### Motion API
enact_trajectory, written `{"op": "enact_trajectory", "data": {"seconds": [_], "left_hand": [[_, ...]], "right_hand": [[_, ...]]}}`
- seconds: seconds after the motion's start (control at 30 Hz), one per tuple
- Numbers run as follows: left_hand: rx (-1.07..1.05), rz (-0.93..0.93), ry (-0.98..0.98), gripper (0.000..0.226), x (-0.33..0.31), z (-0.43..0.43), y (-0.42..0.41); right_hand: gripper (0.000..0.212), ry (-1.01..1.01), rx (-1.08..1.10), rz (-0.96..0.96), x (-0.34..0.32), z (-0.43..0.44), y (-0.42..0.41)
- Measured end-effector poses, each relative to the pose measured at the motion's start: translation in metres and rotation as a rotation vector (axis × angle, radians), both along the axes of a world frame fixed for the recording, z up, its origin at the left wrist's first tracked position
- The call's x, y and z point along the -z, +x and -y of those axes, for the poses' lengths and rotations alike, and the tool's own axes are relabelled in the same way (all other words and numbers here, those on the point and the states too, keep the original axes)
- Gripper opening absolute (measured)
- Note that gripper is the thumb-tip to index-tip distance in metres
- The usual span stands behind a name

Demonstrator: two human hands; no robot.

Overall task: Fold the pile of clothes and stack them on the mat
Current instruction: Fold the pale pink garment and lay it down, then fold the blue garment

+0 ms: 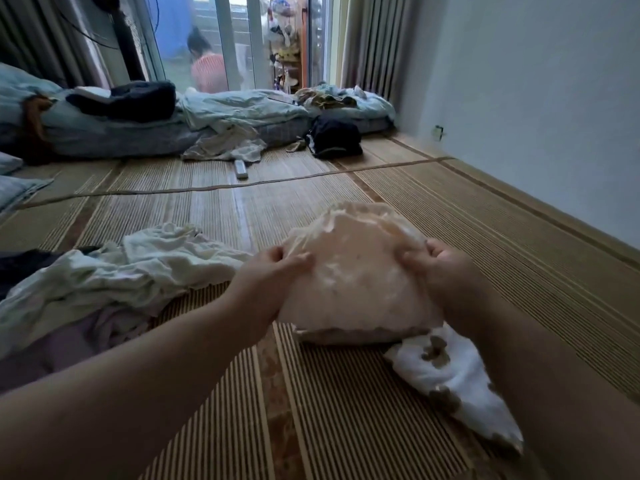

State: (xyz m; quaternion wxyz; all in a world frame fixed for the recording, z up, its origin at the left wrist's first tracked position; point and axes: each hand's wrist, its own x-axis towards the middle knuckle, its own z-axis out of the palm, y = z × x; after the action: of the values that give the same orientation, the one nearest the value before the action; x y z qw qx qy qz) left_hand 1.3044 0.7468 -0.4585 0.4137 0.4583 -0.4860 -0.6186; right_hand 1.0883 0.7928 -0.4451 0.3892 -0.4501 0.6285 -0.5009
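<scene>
Both hands, left [277, 271] & right [440, 268], pinch the crumpled peach-pink lacy garment [356, 282] by its side edges, long axis running left-right betw. them, over the striped woven straw mat [346, 410], unfolded clothes pile [104, 282] nearer left hand.

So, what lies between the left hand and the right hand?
The peach garment: the left hand and the right hand grip its two sides, seen in the head view.
</scene>
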Motion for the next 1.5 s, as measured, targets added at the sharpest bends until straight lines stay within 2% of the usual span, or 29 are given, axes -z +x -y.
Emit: {"op": "enact_trajectory", "data": {"seconds": [0.1,0.17,0.27,0.33,0.43,0.5,0.6,0.7,0.83,0.9,1.0,1.07,1.17,1.3,1.43,1.5], "left_hand": [[-0.042,0.077,0.012,0.017,0.005,0.045,-0.028],[-0.020,0.215,0.040,0.040,0.020,0.065,-0.039],[-0.048,0.788,-0.132,0.074,0.055,0.076,-0.040],[-0.022,0.888,-0.354,0.072,0.071,0.074,-0.036],[0.201,1.055,-0.540,0.052,0.089,0.078,-0.031],[0.262,1.069,-0.492,0.046,0.094,0.083,-0.032],[0.267,0.935,-0.376,0.046,0.089,0.080,-0.031],[0.296,0.949,-0.382,0.051,0.073,0.063,-0.018],[0.233,0.922,-0.405,0.055,0.047,0.011,0.037],[0.180,0.937,-0.404,0.056,0.042,-0.027,0.081],[0.108,1.077,-0.390,0.057,0.050,-0.082,0.162],[0.040,1.179,-0.366,0.062,0.056,-0.117,0.219],[-0.092,1.237,-0.291,0.076,0.060,-0.163,0.290],[-0.195,1.337,-0.153,0.086,0.068,-0.198,0.349],[-0.135,1.366,0.008,0.072,0.081,-0.210,0.375],[-0.114,1.356,0.028,0.070,0.089,-0.211,0.382]], "right_hand": [[0.015,0.032,0.011,-0.055,-0.001,0.051,-0.025],[0.034,0.121,0.003,-0.208,0.010,0.079,-0.036],[0.063,0.210,0.039,-0.703,0.036,0.101,-0.043],[0.057,0.129,-0.001,-0.863,0.052,0.103,-0.039],[0.042,0.145,-0.112,-0.894,0.077,0.105,-0.032],[0.041,0.234,-0.155,-0.900,0.087,0.106,-0.030],[0.044,0.244,-0.160,-0.858,0.086,0.105,-0.030],[0.051,0.093,-0.061,-0.900,0.074,0.092,-0.025],[0.051,-0.237,0.050,-1.017,0.047,0.056,0.027],[0.047,-0.304,-0.098,-0.967,0.036,0.035,0.072],[0.047,-0.231,-0.473,-0.922,0.035,-0.003,0.150],[0.048,-0.192,-0.694,-0.968,0.043,-0.029,0.205],[0.051,-0.149,-0.928,-0.968,0.057,-0.061,0.278],[0.060,-0.126,-1.029,-0.979,0.074,-0.082,0.350],[0.071,0.013,-1.043,-1.083,0.096,-0.091,0.394],[0.067,0.035,-0.992,-1.109,0.110,-0.096,0.403]]}}
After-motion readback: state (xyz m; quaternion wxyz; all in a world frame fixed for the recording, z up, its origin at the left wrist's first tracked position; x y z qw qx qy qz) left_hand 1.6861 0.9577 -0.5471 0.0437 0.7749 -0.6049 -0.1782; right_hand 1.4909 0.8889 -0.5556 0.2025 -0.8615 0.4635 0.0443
